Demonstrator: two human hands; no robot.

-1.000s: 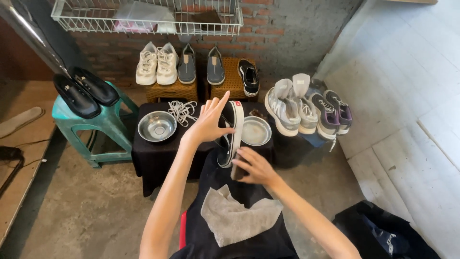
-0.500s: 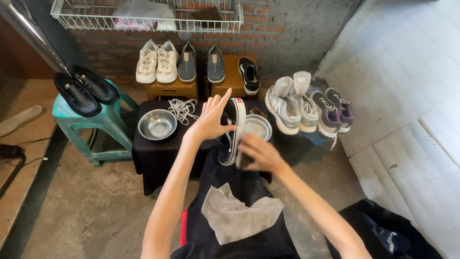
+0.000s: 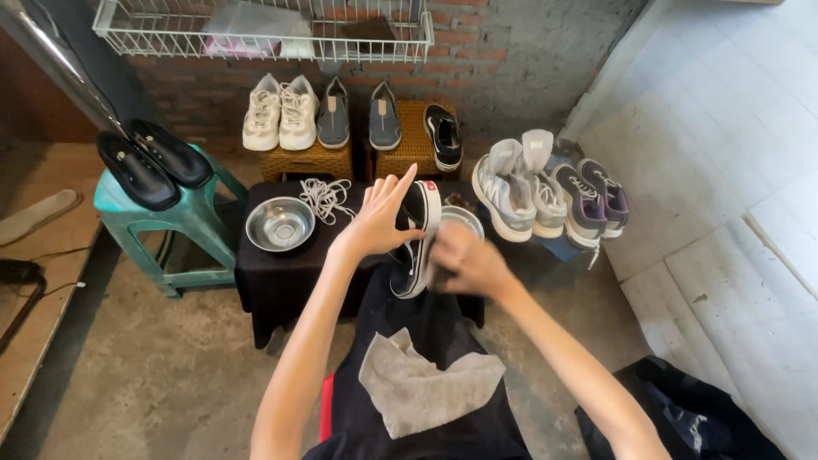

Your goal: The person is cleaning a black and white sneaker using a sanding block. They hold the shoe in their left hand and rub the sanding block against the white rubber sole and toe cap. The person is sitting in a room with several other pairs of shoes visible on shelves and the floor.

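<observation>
Two hands meet over one black slip-on shoe (image 3: pixel 416 243) with a white sole, held up on edge above the person's lap. The left hand (image 3: pixel 381 221) grasps it from the left side, thumb across the upper and fingers raised past the toe. The right hand (image 3: pixel 464 260) is blurred against the shoe's right side, fingers curled; whether it grips something small or only presses the shoe, I cannot tell.

Just behind the shoe a black-draped table (image 3: pixel 281 277) carries a steel bowl (image 3: pixel 279 224) on its left part, a loose heap of white laces (image 3: pixel 325 198) beside that, and a second steel bowl (image 3: pixel 462 221) partly hidden by the shoe. Below the hands, a crumpled grey cloth (image 3: pixel 422 388) lies on the person's dark apron (image 3: pixel 426 341).

Farther back, two woven stools (image 3: pixel 311 160) stand against the brick wall, bearing a pair of white sneakers (image 3: pixel 279 112), a pair of grey slip-ons (image 3: pixel 358 119) and a single black shoe (image 3: pixel 444 136) that leans on edge. To the right, near the table, grey-and-white trainers (image 3: pixel 515 187) and purple-trimmed trainers (image 3: pixel 592 198) stand in a row. To the left, a teal plastic stool (image 3: pixel 183 217) holds a pair of black loafers (image 3: pixel 152 160). A white wire basket (image 3: pixel 260 32) hangs on the wall above. A dark bag (image 3: pixel 682 417) sits on the concrete floor at lower right.
</observation>
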